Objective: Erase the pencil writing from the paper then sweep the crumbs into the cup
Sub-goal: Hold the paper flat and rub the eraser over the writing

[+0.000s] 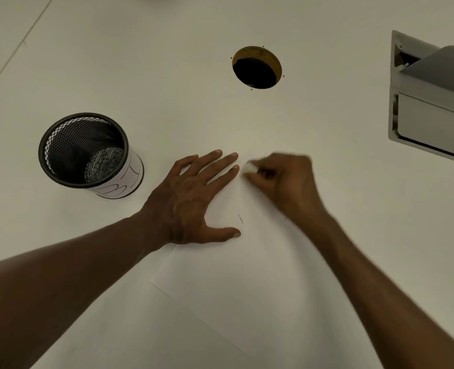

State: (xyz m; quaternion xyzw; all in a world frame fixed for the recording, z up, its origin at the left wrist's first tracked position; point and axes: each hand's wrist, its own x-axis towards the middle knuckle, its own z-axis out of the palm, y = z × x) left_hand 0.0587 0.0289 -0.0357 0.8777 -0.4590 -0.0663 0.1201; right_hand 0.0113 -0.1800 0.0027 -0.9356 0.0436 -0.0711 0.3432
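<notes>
left hand (191, 201) splayed flat on paper (250, 283); right hand (284, 179) pinching white eraser (252, 167); short illegible pencil mark (240, 219) between; mesh cup (87, 153) at nine o'clock.

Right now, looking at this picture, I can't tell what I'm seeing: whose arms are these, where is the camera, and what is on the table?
There is no machine here. A person wears a wide-angle camera on the head, so you look forward and down along their own two bare arms.

The left hand lies flat with spread fingers on a white sheet of paper, pressing on it. The right hand pinches a small white eraser against the paper; it looks blurred. One short pencil mark shows near the left thumb.

On the pale table, to the left, stands a black mesh cup. Farther back is a round hole in the tabletop, and at the right edge a grey box I cannot identify.
</notes>
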